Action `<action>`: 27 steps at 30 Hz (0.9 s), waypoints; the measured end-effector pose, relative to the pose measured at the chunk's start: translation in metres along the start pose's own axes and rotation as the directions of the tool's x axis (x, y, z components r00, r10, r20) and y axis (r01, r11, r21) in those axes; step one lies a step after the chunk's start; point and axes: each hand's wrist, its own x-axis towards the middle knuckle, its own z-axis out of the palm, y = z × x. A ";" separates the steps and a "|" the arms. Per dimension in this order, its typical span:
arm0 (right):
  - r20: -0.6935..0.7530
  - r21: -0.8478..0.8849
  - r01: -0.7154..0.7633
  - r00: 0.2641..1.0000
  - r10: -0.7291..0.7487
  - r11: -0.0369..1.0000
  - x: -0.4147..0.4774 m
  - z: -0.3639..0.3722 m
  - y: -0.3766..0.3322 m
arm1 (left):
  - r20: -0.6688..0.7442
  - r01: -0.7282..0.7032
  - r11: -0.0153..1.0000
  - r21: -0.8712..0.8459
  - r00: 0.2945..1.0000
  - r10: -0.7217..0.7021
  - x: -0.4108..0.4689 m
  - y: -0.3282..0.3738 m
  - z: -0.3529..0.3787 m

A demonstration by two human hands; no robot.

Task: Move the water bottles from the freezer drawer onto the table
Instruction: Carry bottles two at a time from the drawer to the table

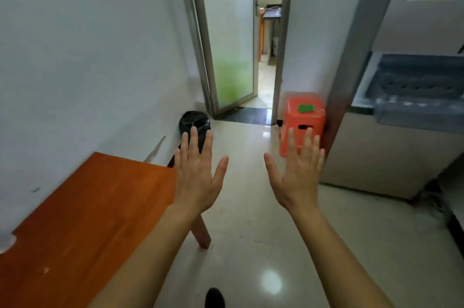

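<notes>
My left hand (197,172) and my right hand (297,169) are held out in front of me over the floor, fingers straight and spread, holding nothing. The orange-brown wooden table (82,219) stands at the lower left against the wall, with my left hand just past its right corner. At the right, the freezer drawer (414,96) of a silver fridge is pulled out; its translucent grey walls are blurred. I cannot make out any water bottles in it.
A black waste bin (194,121) sits in the corner beyond the table. An orange plastic stool (303,121) with a green thing on top stands by the fridge door (351,56). A frosted glass door (231,39) stands open ahead. Pale tiled floor (251,207) lies between.
</notes>
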 end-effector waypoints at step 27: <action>-0.244 -0.215 -0.538 0.838 0.488 0.815 0.255 -0.120 0.441 | 0.240 -0.470 0.832 -0.293 0.807 0.540 0.305 0.475 0.288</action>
